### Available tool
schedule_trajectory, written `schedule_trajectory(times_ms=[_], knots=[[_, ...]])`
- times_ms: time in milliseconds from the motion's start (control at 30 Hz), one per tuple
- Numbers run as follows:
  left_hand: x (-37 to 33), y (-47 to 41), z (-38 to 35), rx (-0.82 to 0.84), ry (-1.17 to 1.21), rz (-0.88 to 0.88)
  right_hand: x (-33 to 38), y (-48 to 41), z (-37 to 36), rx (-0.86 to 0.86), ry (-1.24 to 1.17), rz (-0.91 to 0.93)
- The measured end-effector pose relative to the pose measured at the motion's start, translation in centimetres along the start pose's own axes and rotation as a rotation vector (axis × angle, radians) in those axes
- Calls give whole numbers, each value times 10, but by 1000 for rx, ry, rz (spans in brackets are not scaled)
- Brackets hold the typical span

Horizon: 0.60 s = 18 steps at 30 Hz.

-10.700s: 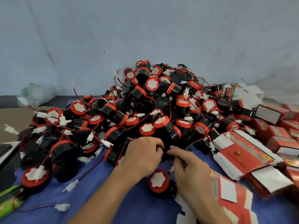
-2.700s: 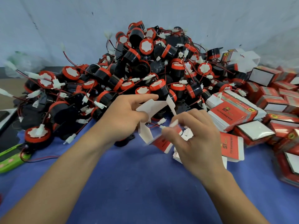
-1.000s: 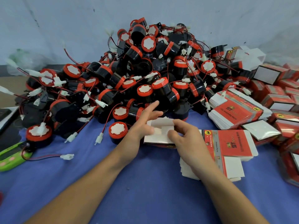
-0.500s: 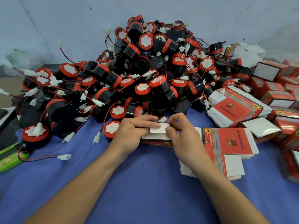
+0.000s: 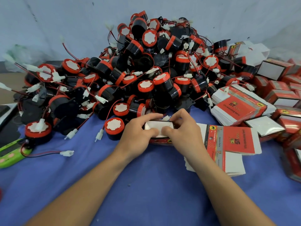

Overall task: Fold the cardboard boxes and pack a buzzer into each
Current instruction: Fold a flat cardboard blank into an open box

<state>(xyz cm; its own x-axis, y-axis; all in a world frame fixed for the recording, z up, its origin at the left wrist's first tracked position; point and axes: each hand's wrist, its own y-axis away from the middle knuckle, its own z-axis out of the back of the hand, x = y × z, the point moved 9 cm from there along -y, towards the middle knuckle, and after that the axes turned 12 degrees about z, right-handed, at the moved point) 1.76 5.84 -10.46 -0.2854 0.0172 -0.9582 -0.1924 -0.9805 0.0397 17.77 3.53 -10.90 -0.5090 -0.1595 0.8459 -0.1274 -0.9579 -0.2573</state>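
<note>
**Foreground.** Two bare forearms reach over the blue cloth table cover point(image 5: 146, 185).

**Centre.**
- The left hand point(image 5: 138, 133) and right hand point(image 5: 183, 130) meet on one small red-and-white cardboard box point(image 5: 160, 141). It stands on the cloth just in front of the heap.
- Each hand clasps its own end of the box, with fingers curled over the far edge and thumbs pressed on the white end flap point(image 5: 158, 125).
- This two-sided hold probably keeps the walls square while the flap is tucked in.
- Whether a buzzer is already inside cannot be told.

**Beside the hands.**
- Just left of the left hand stands a single black cylindrical buzzer with a red cap point(image 5: 114, 128). It sits apart from the heap, probably for easy reach.
- Just right of the right hand lies a stack of flat printed red-and-white box blanks point(image 5: 234, 142), placed near for the next fold.
- At the far left edge lies a green plastic device point(image 5: 9, 152).

**Background.**
- A second stack of blanks point(image 5: 239, 106) sits behind the first.
- The large heap of black-and-red wired buzzers point(image 5: 154, 70) fills the middle.
- At right, assembled red boxes point(image 5: 275, 70) are grouped apart from the loose stock.
</note>
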Motion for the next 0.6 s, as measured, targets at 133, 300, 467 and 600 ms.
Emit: schedule_trajectory(times_ms=[133, 300, 467, 600], knots=[[1, 0, 1, 50, 185, 43, 7, 6, 6, -36, -239, 29], [-17, 10, 7, -60, 148, -118, 15, 12, 0, 161, -72, 93], [-43, 30, 10, -188, -186, -403, 30, 11, 9, 60, 25, 265], [-34, 20, 12, -191, -296, -317, 28, 11, 7, 18, 70, 277]])
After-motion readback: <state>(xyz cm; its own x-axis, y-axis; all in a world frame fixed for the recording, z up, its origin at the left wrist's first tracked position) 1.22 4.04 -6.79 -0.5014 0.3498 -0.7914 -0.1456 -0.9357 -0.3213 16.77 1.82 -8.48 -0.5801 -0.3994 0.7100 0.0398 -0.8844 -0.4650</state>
